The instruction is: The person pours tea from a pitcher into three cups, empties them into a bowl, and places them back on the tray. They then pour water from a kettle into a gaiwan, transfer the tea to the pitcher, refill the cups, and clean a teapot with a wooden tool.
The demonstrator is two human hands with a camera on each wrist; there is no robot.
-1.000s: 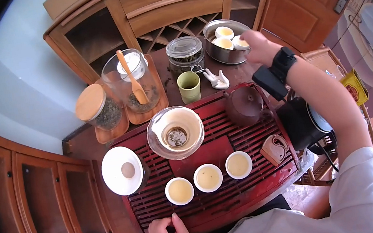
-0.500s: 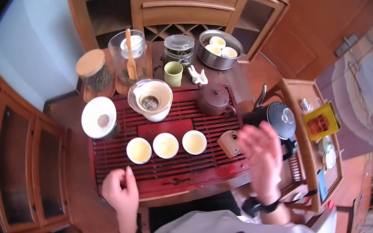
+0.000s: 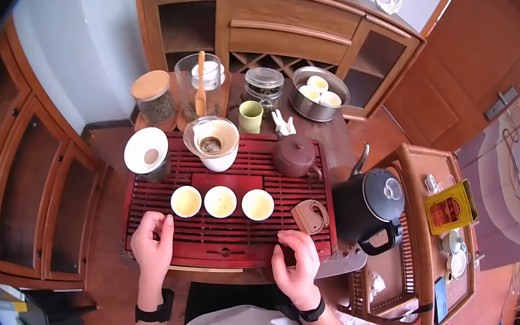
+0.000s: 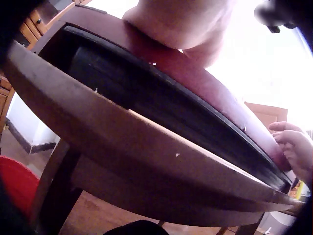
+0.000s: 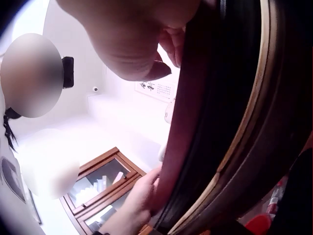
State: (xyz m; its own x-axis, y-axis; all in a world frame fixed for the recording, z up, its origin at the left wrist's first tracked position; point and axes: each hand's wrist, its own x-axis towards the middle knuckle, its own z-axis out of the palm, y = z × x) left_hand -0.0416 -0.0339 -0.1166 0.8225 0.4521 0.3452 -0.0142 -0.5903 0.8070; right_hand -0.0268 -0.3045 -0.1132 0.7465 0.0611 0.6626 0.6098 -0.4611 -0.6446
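Head view: where are the hands?

The left hand [image 3: 153,240] is at the front left of the red tray [image 3: 192,250], the right hand [image 3: 297,269] at its front right.

And the fingers?

Loosely bent on both, gripping nothing. The right thumb is apart from its fingers; whether the left one touches its fingers, I can't tell.

What's nearby?

Three white cups [image 3: 220,202] of yellow liquid stand in a row on the tray. The brown teapot [image 3: 295,155] sits farther back, on the right.
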